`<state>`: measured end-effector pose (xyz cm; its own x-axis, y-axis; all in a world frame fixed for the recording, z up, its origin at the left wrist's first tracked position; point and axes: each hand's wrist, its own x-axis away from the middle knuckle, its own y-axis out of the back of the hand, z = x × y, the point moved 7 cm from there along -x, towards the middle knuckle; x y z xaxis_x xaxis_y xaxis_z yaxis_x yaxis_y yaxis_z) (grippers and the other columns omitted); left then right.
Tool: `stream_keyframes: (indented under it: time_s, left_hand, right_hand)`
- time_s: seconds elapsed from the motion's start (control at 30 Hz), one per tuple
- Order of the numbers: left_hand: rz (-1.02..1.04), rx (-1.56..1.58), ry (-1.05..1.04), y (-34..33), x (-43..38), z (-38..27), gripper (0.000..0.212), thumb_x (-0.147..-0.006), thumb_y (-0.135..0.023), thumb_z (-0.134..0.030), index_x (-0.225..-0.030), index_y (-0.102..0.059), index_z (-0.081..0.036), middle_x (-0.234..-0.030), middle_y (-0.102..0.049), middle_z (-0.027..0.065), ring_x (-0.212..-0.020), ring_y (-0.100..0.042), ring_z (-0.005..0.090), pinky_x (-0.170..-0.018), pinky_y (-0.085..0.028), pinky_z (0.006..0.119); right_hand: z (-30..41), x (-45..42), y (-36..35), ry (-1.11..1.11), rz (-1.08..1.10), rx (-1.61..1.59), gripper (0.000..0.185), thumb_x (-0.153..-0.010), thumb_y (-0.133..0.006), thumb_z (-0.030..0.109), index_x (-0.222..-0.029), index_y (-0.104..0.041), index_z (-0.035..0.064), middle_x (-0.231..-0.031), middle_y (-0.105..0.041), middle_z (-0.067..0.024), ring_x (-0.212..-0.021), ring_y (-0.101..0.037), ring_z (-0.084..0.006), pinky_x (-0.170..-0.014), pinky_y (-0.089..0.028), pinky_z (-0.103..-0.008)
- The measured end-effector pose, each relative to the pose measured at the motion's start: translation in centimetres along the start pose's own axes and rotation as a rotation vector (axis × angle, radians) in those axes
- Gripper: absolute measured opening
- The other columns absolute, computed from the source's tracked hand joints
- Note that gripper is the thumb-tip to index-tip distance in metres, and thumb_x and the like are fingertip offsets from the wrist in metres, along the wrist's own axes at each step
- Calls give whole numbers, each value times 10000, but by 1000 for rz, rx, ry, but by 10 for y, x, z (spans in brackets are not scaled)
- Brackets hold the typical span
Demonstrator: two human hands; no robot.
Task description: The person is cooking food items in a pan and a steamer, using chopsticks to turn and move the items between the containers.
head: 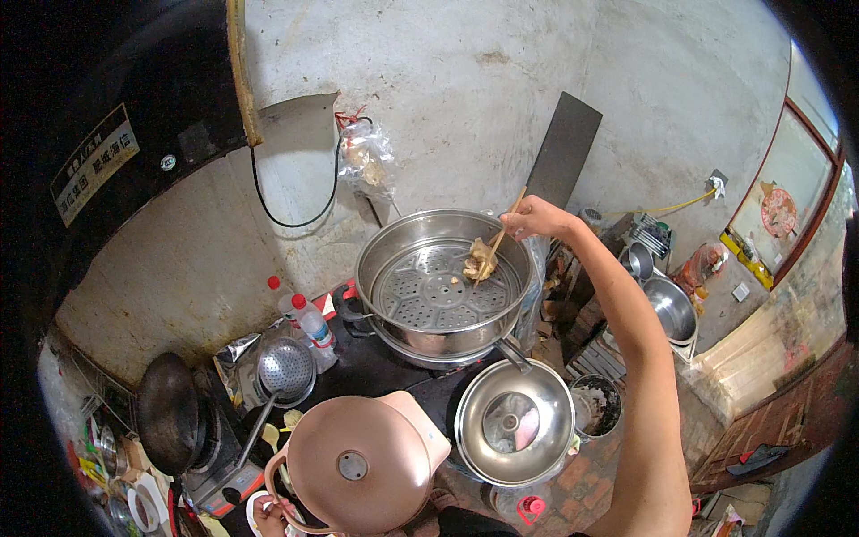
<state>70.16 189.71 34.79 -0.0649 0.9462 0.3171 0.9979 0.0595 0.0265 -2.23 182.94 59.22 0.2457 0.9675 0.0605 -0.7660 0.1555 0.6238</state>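
Observation:
My right hand (531, 219) holds a pair of wooden chopsticks (504, 231) over the far right part of a steel steamer pot (436, 332). Between the chopstick tips is a pale brown piece of food (480, 260), just over the perforated steamer tray (423, 302). A small crumb (455, 280) lies near the tray's middle. My left hand (270, 517), at the bottom edge, grips the handle of a large pink pan (362, 456) with a flat, round surface and a small disc at its middle. Part of a white plate (255, 513) shows beneath that hand.
A steel lid (515, 423) lies right of the pink pan. A perforated ladle (286, 366) rests on a bowl to the left, near plastic bottles (315, 325). A dark wok (171, 413) stands tilted by a gas stove (225, 486). A black bucket (596, 406) is on the right.

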Motion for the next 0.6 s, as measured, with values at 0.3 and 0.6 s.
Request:
stream_keyframes:
  time_s: [0.3,0.6]
  left_hand:
    - [74,-47,-74,-10,8,-15,211,-748,-590,-33,-949,-536,-69,-817,-553,5,-668,-497,92,-541,-395,191]
    - [38,-72,-214,-17,14,-30,193,-738,-542,13,-914,-500,-56,-774,-556,44,-631,-525,123,-518,-424,222]
  right_hand:
    - [7,-6,-15,127,87,122,336,-821,-585,291,-754,-611,-37,-700,-577,-44,-627,-520,-114,-558,-471,-259]
    - [35,-8,-18,287,129,338,255,-797,-610,201,-760,-611,-52,-687,-577,-82,-599,-557,-136,-522,-449,-268]
